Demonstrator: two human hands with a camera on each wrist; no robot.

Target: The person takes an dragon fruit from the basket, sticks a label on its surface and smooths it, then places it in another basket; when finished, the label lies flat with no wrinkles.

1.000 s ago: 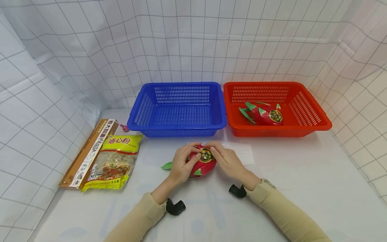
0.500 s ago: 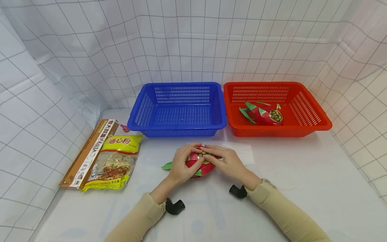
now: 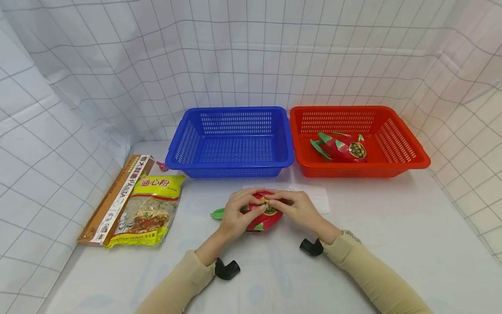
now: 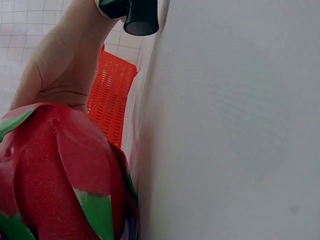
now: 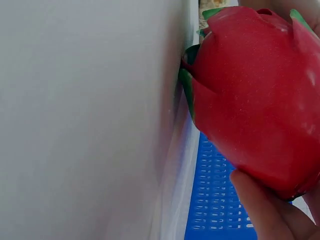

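A red dragon fruit (image 3: pixel 263 223) with green-tipped scales lies on the table between both hands. My left hand (image 3: pixel 236 213) grips its left side, fingers over the top and thumb across the front. From the other side my right hand (image 3: pixel 300 211) holds it, fingers bent and fingertips at the upper edge of a round black-and-gold label (image 3: pixel 271 209). The fingertips of both hands meet there and cover part of the label. Red skin (image 4: pixel 55 165) fills the lower left of the left wrist view; in the right wrist view a fingertip (image 5: pixel 245 187) touches the fruit's underside.
A blue basket (image 3: pixel 231 165) and a red basket (image 3: pixel 361 165) stand behind. Another labelled dragon fruit (image 3: pixel 341 149) lies in the red one. At left are a pasta box (image 3: pixel 117 198) and a yellow pasta bag (image 3: pixel 150 211). A white sheet (image 3: pixel 318 198) lies behind the right hand.
The right hand's fingers have spread over the label, then bent back so their tips sit at its upper edge by the left fingertips. The fruit has shifted slightly right.
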